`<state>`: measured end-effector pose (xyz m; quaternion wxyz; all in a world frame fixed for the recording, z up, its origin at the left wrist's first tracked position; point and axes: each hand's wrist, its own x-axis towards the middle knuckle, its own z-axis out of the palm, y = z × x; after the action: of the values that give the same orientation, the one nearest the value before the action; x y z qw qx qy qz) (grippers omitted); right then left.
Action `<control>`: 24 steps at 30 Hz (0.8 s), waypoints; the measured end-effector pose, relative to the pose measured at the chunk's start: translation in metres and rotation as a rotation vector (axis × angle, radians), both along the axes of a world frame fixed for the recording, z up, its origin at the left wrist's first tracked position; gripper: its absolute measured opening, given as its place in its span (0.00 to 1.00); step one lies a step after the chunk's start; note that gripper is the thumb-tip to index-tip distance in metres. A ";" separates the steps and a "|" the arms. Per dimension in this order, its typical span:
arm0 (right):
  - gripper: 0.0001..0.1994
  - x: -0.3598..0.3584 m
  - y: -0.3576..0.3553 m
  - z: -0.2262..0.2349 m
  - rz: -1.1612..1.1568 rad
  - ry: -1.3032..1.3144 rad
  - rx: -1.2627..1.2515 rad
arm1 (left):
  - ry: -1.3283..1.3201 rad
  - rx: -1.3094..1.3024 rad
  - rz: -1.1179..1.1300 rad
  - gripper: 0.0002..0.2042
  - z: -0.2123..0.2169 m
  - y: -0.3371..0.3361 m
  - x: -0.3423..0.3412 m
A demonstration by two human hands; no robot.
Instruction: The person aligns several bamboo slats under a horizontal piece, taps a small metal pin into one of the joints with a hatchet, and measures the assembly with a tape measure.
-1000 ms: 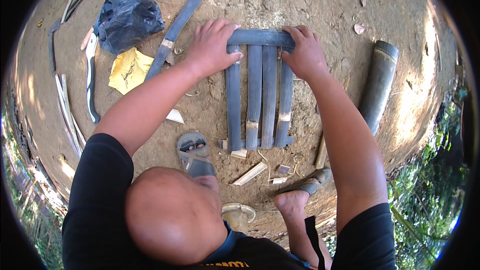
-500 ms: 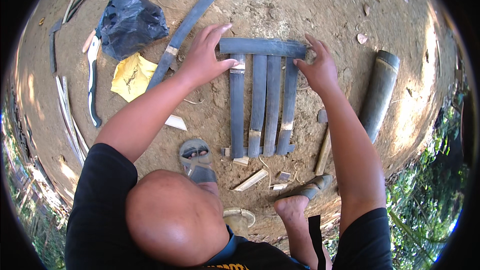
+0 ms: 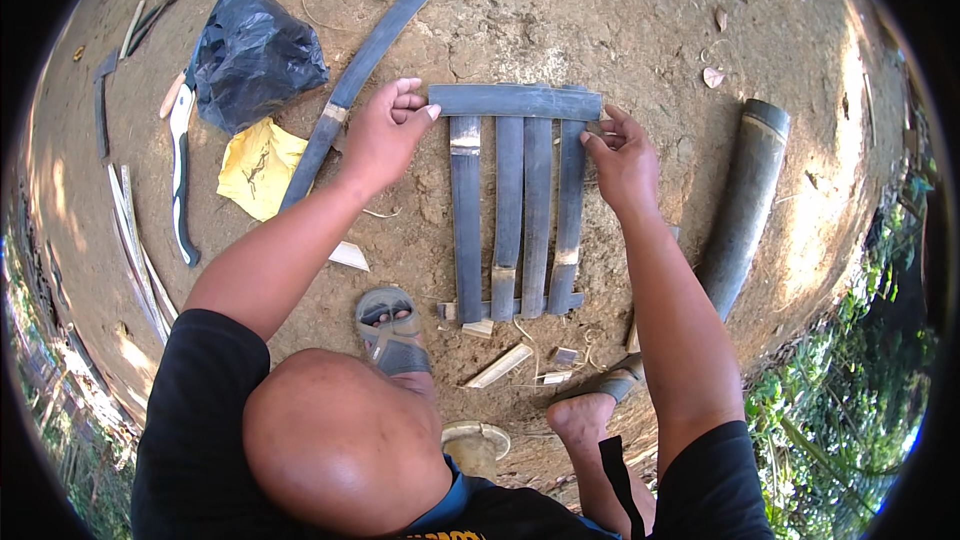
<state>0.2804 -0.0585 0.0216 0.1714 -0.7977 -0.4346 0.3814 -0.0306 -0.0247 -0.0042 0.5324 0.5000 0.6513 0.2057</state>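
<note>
A dark split-bamboo strip [image 3: 515,100] lies crosswise over the upper ends of several upright bamboo slats [image 3: 508,200]. A second, thinner cross strip [image 3: 447,310] passes under their lower ends. My left hand [image 3: 385,140] is at the left end of the top strip, its thumb tip by that end and its fingers loosely bent, not wrapped round it. At the opposite end, my right hand [image 3: 628,162] has thumb and forefinger apart beside the strip and the rightmost slat [image 3: 570,210]. Whether its fingertips touch the wood, I cannot tell.
Left of the slats are a long curved bamboo strip [image 3: 390,30], a black plastic bag [image 3: 260,50], a yellow packet [image 3: 262,165] and a white-and-dark handled tool [image 3: 180,170]. A thick bamboo tube [image 3: 745,200] lies right. Offcuts [image 3: 500,365] lie near my sandalled feet.
My left hand has drawn back from over the strip to its left end, its fingers bending in. My right hand has lowered slightly beside the right end. The whole view has shifted a little.
</note>
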 end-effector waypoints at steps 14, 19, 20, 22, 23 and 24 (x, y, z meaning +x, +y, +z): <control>0.31 0.007 0.001 -0.006 0.011 0.118 -0.038 | -0.049 -0.082 0.045 0.18 -0.004 0.012 0.004; 0.31 0.009 0.001 -0.003 -0.021 0.174 -0.065 | -0.126 -0.083 0.085 0.18 -0.008 0.009 0.003; 0.31 0.008 0.001 -0.001 -0.045 0.218 -0.070 | -0.139 -0.090 0.091 0.18 -0.009 0.009 0.001; 0.30 0.011 -0.001 0.002 -0.079 0.254 -0.069 | -0.144 -0.116 0.071 0.18 -0.003 0.008 0.003; 0.30 0.014 -0.003 0.002 -0.087 0.249 -0.060 | -0.147 -0.128 0.061 0.18 0.000 0.006 0.004; 0.30 0.013 -0.002 0.006 -0.092 0.247 -0.051 | -0.169 -0.137 0.057 0.18 0.002 0.003 0.003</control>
<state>0.2937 -0.0606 0.0274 0.2205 -0.7680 -0.3630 0.4794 -0.0279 -0.0213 -0.0023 0.6124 0.4244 0.6306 0.2171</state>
